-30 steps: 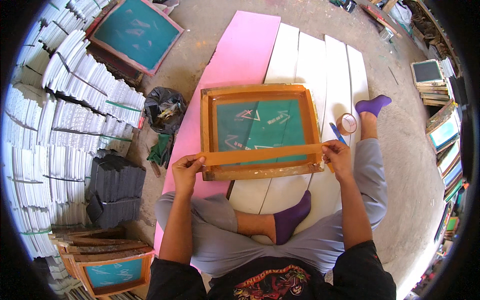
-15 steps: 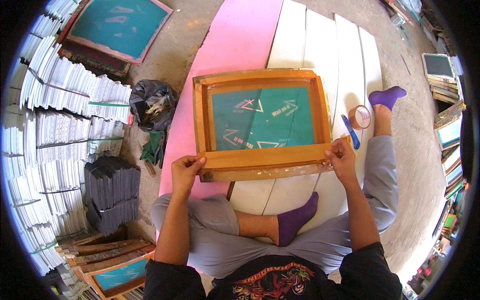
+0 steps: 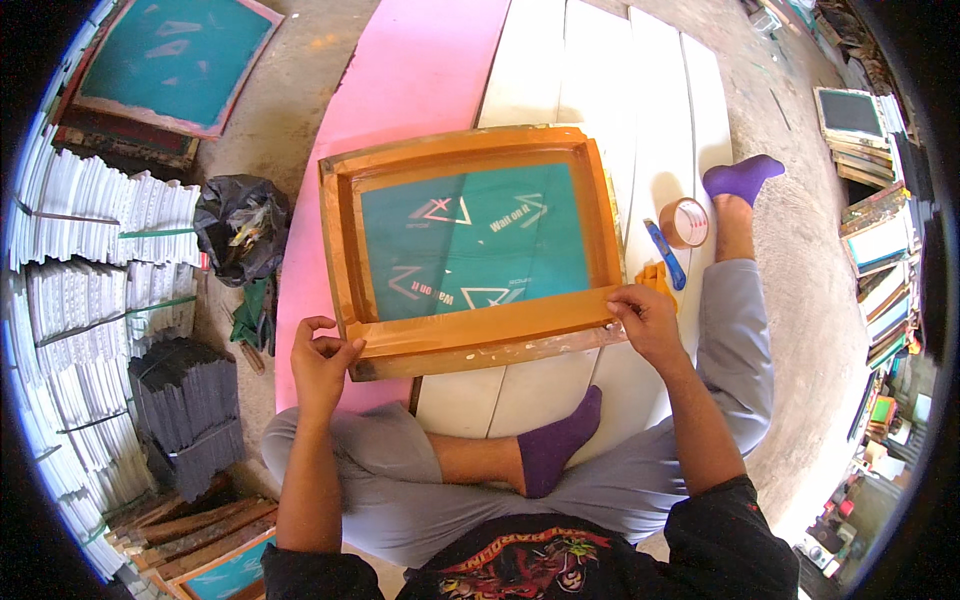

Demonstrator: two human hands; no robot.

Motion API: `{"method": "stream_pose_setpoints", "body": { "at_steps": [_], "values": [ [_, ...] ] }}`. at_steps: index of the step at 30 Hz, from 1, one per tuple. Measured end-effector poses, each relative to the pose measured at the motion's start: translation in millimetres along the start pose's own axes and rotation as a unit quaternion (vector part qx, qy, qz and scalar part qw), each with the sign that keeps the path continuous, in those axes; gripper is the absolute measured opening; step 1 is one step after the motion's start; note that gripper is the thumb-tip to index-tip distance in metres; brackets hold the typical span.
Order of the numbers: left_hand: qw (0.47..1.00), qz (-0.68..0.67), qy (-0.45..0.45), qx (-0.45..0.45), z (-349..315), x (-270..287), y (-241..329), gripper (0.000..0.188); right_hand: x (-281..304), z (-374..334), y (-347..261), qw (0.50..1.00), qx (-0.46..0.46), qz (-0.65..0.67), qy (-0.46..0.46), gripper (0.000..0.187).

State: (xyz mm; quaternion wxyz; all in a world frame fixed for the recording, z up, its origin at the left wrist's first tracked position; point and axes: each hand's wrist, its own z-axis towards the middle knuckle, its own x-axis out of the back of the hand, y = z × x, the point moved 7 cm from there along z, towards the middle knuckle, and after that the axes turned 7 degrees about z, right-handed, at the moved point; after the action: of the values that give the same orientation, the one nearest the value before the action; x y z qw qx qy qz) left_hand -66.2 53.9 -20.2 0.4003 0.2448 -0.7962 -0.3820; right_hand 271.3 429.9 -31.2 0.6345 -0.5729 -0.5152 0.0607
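A screen-printing frame with teal mesh lies in front of me, its wooden sides covered with brown packing tape. A wide strip of brown tape runs along the near side. At the strip's left end, my left hand has its thumb and bent forefinger at the frame's corner, gripping the tape's end. My right hand pinches the other end at the near right corner. Just beyond it lie small orange-brown tape pieces, a blue utility knife and a roll of brown tape.
I sit cross-legged on pink and white boards. Stacked white paper bundles, a dark bundle and a black plastic bag stand at left. Another teal screen is at far left; more frames line the right.
The view has shifted, so most things sit further left. My left thumb and forefinger have parted slightly at the tape's end; the right hand keeps its pinch.
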Motion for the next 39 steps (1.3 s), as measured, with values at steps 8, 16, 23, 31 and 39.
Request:
{"method": "stream_pose_setpoints", "body": {
  "at_steps": [8,16,23,31,39],
  "values": [
    [0.996,0.043,-0.08,-0.02,16.6,-6.2,-8.7,0.017,3.0,6.7,-1.5,0.998,-0.055,-0.015,-0.039,0.018],
    [0.988,0.065,-0.139,-0.017,18.0,-7.1,-12.1,0.011,-4.6,12.8,3.1,0.994,-0.088,0.025,-0.062,0.015],
    [0.976,0.162,-0.138,-0.043,23.2,-8.1,-2.3,0.012,-4.7,13.2,23.8,0.988,-0.13,0.058,-0.06,0.022],
    [0.962,0.213,-0.161,-0.052,21.9,-11.3,3.0,0.013,-5.1,15.5,12.3,0.993,-0.098,0.003,-0.06,0.02],
    [0.943,0.269,-0.17,-0.097,19.4,-12.9,3.4,0.014,-10.4,13.9,4.5,0.99,-0.09,-0.041,-0.098,0.019]
  ]
}}
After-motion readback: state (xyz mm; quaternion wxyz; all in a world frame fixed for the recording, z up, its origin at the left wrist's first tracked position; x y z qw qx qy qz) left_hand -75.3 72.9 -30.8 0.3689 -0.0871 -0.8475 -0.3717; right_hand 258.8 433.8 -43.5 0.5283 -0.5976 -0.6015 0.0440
